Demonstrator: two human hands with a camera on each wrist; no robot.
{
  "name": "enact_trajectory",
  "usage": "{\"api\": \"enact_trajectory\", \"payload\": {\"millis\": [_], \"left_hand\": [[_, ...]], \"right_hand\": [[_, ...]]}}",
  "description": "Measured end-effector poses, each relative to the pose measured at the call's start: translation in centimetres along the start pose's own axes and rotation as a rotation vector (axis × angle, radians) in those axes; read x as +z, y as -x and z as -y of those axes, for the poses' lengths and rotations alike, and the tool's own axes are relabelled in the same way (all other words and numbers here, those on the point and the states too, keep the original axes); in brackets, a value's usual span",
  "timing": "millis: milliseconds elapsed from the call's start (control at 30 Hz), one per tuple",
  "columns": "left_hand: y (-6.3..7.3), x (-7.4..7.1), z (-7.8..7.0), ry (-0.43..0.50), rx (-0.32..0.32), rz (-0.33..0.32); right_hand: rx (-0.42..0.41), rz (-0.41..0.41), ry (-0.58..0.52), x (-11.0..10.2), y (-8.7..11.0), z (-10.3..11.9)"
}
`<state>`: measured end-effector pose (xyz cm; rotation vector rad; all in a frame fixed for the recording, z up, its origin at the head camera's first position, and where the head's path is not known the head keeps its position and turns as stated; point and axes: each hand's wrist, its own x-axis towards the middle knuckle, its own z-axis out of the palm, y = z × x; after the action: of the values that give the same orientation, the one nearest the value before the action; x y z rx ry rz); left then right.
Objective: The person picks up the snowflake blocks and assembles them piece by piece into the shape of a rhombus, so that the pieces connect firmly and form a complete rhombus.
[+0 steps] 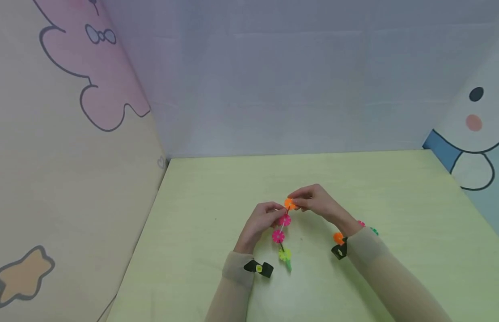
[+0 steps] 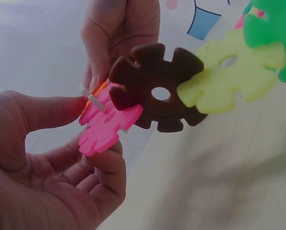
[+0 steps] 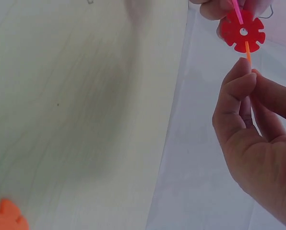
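Note:
A chain of notched, flower-shaped interlocking discs hangs between the hands. My right hand [image 1: 315, 201] pinches the orange disc [image 1: 289, 204] at its top end; in the right wrist view this disc is edge-on, slotted into a red disc [image 3: 244, 31]. Lower down, my left hand [image 1: 263, 220] grips the chain by the upper pink disc [image 1: 285, 220], thumb on one side and curled fingers on the other. Below come a white disc seen edge-on, another pink disc [image 1: 278, 236], a brown disc [image 2: 157, 88], a yellow disc [image 2: 234, 72] and a green disc [image 2: 277, 33].
Loose discs lie on the pale yellow table [image 1: 217, 188] by the right forearm: an orange one [image 1: 339, 238], a pink one [image 1: 361, 223] and a green one [image 1: 374, 231], partly hidden by wrist and sleeve. A grey-blue backdrop [image 1: 293, 89] stands behind the table.

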<state>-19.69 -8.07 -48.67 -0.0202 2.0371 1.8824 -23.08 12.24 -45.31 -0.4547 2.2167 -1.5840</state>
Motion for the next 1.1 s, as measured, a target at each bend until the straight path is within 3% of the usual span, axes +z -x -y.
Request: {"api": "enact_trajectory", "payload": {"millis": [467, 800, 1100], "left_hand": [[0.2, 0.0, 0.2, -0.001, 0.042, 0.008], [0.0, 0.2, 0.3, 0.009, 0.049, -0.015], [0.0, 0.0, 0.1, -0.005, 0.051, -0.044]], "right_hand": [[-0.022, 0.005, 0.056, 0.9, 0.3, 0.9], [0.006, -0.02, 0.058, 0.8, 0.1, -0.4], [0.03, -0.093, 0.231, -1.9, 1.7, -1.0]]}}
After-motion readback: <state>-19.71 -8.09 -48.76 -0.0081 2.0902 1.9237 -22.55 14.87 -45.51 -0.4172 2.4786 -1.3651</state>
